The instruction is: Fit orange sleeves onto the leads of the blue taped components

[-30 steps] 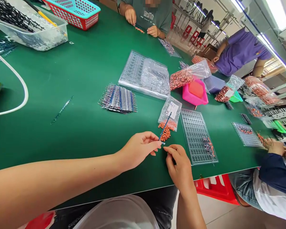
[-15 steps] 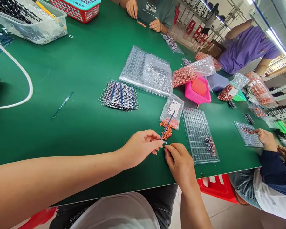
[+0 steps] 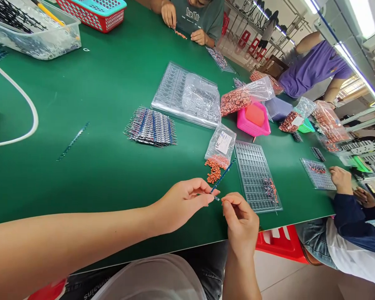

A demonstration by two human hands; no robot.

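Observation:
My left hand [image 3: 183, 202] pinches the near end of a thin blue taped strip of components [image 3: 222, 176], which slants up and to the right over the green table [image 3: 96, 166]. Just to its right, my right hand [image 3: 241, 221] is closed in a pinch at the strip's near end, on something too small to make out. A small heap of orange parts [image 3: 213, 170] lies beyond my fingers, spilling from a little clear bag [image 3: 221, 143]. To the right lies a clear grid tray [image 3: 256, 175] with a few components in it.
A bundle of blue taped strips [image 3: 150, 127] and a lone strip [image 3: 72, 141] lie to the left. Clear trays in a bag [image 3: 187, 96], bags of orange parts [image 3: 237, 102] and a pink bin [image 3: 253, 121] sit further back. Other people work at the far and right edges.
The strip's far end has swung right, off the little bag. My right hand has shifted slightly right and lower. The person at the right has moved a hand to their tray.

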